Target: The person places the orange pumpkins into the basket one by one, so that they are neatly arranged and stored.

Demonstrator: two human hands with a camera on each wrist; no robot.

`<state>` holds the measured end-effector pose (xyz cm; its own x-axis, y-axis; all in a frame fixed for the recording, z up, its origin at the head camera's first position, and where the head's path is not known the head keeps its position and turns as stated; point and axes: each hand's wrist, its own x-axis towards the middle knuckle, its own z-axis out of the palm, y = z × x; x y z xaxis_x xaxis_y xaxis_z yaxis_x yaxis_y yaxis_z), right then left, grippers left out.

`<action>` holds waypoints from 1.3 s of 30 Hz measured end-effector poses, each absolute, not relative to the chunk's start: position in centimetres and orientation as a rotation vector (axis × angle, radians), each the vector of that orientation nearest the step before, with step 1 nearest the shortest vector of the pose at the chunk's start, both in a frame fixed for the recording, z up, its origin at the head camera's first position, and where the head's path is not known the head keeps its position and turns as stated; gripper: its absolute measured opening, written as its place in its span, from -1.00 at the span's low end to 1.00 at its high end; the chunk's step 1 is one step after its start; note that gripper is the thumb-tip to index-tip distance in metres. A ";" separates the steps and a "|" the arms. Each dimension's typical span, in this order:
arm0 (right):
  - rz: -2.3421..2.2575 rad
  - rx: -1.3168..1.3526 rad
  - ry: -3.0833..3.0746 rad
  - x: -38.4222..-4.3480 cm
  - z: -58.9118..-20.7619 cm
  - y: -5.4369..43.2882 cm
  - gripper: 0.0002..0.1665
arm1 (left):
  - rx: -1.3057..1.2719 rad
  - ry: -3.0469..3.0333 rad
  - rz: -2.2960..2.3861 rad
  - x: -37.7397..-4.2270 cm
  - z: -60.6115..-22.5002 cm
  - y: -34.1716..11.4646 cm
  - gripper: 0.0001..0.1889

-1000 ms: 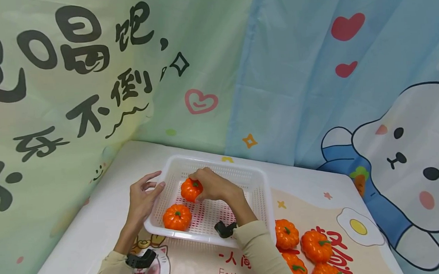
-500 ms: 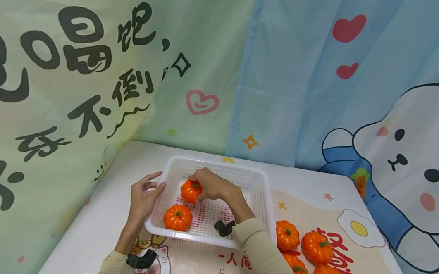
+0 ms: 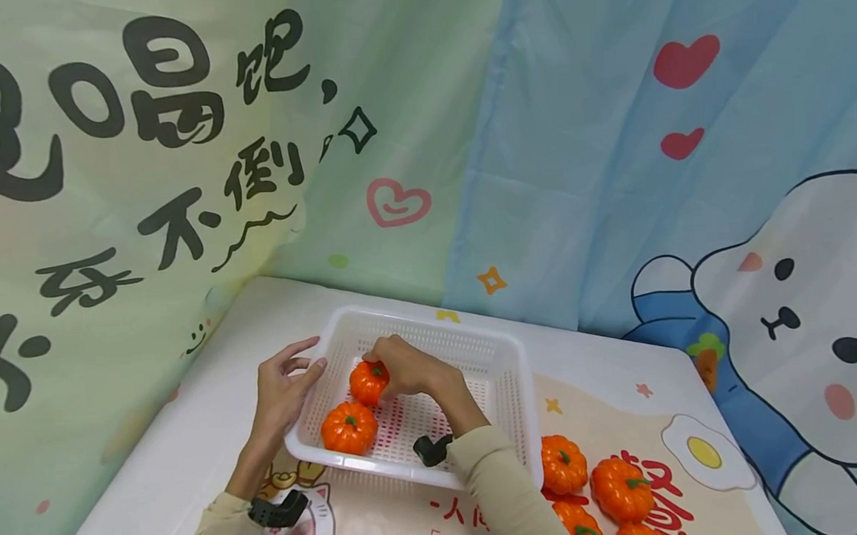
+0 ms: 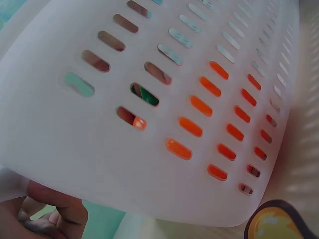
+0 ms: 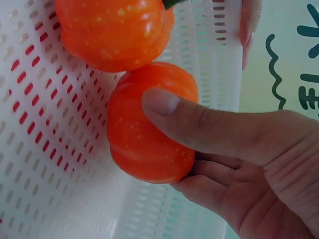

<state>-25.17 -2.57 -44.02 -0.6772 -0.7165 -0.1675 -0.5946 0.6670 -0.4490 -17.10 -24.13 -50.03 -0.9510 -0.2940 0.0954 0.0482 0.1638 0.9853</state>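
My right hand point(image 3: 408, 369) grips a small orange toy pumpkin point(image 3: 368, 384) inside a white perforated plastic basket point(image 3: 511, 400). In the right wrist view, the thumb point(image 5: 164, 102) lies across the gripped pumpkin point(image 5: 149, 154) and the other fingers curl beneath it. A second pumpkin point(image 3: 350, 428) sits beside it in the basket's near left corner, and the two appear to touch. My left hand point(image 3: 282, 388) rests against the outside of the basket's left rim, fingers loosely bent; in the left wrist view its fingers point(image 4: 62, 206) show at the rim.
Several more orange pumpkins point(image 3: 622, 490) lie on the table to the right of the basket. A printed mat point(image 3: 383, 512) covers part of the white table point(image 3: 203, 400). A patterned curtain point(image 3: 538, 132) hangs behind the table's far edge.
My right hand has shifted the gripped pumpkin slightly left and nearer, closing the gap to the second pumpkin. My left hand stays at the rim. The head view has tilted slightly.
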 end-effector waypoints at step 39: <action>-0.546 -1.026 2.567 -25.5 -45.1 -3.4 -0.13 | 0.204 -2.159 -1.873 -17.1 -49.9 -24.1 -0.53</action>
<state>-25.54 -3.35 -45.13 -0.6899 -0.7077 -0.1523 -0.5846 0.6688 -0.4593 -17.07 -24.10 -49.93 -0.9522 -0.2835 0.1139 0.0728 0.1517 0.9857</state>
